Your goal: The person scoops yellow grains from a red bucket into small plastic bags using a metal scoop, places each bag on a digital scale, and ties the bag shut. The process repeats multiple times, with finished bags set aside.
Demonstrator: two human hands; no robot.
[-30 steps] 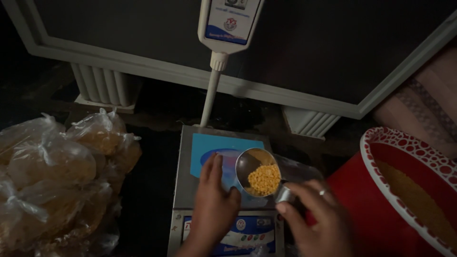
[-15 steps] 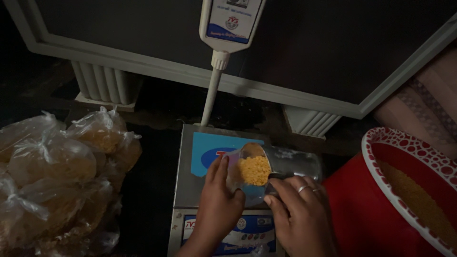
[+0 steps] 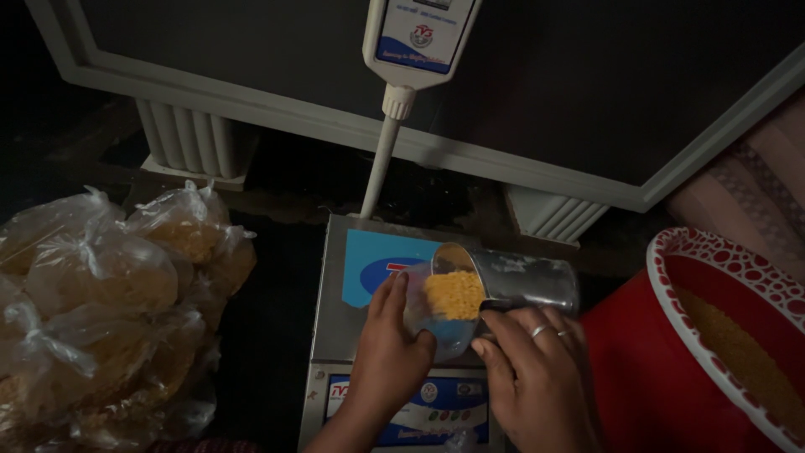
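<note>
My right hand [image 3: 537, 382] grips a steel cup [image 3: 528, 281] that lies tipped on its side, mouth to the left. Yellow grains [image 3: 454, 294] sit at the cup's mouth, spilling into a small clear plastic bag [image 3: 432, 329]. My left hand [image 3: 387, 361] holds that bag open against the cup's rim. Both hands are over the metal platform of a weighing scale [image 3: 335, 323], which has a blue label on top. There are rings on my right hand's fingers.
The scale's white display head [image 3: 419, 29] stands on a pole [image 3: 381, 159] behind the platform. A red bucket [image 3: 646, 377] with yellow grain [image 3: 742, 356] is at the right. Several filled clear bags [image 3: 109, 302] are heaped at the left. A dark framed panel [image 3: 537, 168] lies behind.
The cup went from upright, mouth up, to tipped sideways against the bag. My right hand shifted its grip along the cup, and the left hand lifted the bag to the rim.
</note>
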